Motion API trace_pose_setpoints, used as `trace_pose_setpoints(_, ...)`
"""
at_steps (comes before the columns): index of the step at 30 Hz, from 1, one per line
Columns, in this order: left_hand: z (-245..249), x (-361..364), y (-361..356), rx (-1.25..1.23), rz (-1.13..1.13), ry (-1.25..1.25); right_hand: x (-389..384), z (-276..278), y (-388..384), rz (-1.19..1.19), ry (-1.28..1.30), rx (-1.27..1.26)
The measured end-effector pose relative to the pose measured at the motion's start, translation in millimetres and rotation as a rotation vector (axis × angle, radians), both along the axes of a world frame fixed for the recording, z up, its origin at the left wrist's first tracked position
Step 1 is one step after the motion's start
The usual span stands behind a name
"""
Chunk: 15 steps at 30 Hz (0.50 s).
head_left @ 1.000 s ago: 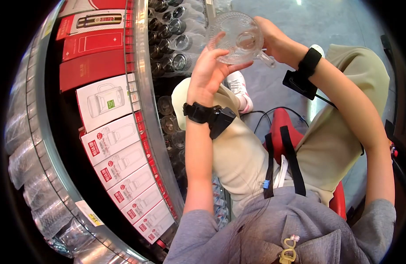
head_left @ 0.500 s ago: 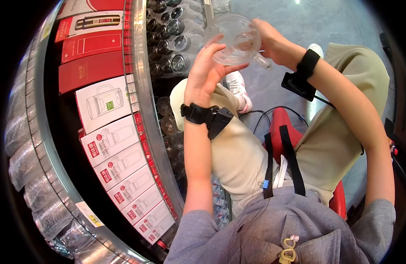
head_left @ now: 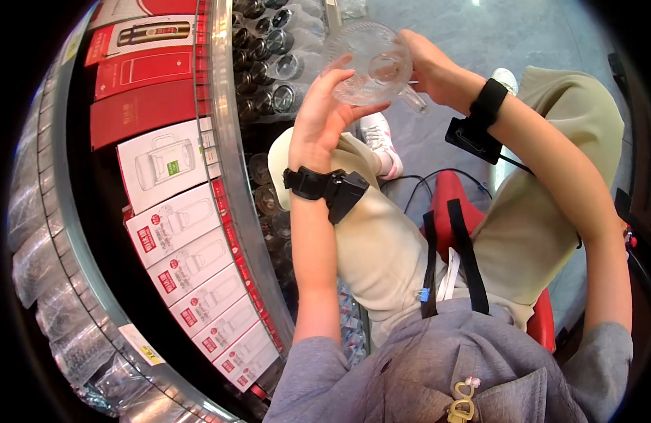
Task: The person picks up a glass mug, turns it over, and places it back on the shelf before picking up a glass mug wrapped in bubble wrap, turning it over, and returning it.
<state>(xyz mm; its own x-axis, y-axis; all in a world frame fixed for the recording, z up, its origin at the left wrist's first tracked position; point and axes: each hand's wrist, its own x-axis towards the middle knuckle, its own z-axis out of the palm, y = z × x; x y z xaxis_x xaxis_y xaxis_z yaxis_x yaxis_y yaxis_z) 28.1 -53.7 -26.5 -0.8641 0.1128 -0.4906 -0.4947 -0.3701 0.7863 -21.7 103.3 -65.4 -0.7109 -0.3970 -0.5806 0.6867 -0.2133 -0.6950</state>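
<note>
A clear glass pitcher (head_left: 368,62) with a handle hangs above the floor near the top centre, its round end facing me. My left hand (head_left: 324,106) supports it from the left side, thumb and fingers spread around the glass. At its right side, my right hand (head_left: 433,67) grips it, the fingers partly hidden behind the glass. The handle points down and to the right, between the two hands. Both wrists carry black straps with small black devices.
At the left, a shelf (head_left: 223,134) holds red boxes (head_left: 145,116) and white boxes (head_left: 163,166). Wrapped glassware (head_left: 287,67) with dark lids stands beside it. A red stool (head_left: 449,201) is between my legs, with black cables on the floor.
Both hands and the pitcher have shifted slightly to the left in view. The grip looks the same.
</note>
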Motion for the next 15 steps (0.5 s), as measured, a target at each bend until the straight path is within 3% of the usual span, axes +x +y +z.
trace_pose_setpoints(10, -3.7, 3.0, -5.4, -0.023, 0.025, 0.025, -3.0, -3.6, -8.0, 0.030, 0.010, -0.053)
trace_pose_setpoints(15, -4.3, 1.9, -10.9, -0.034, 0.044, 0.009, -8.1, -20.2, -23.2, -0.077, -0.064, -0.105)
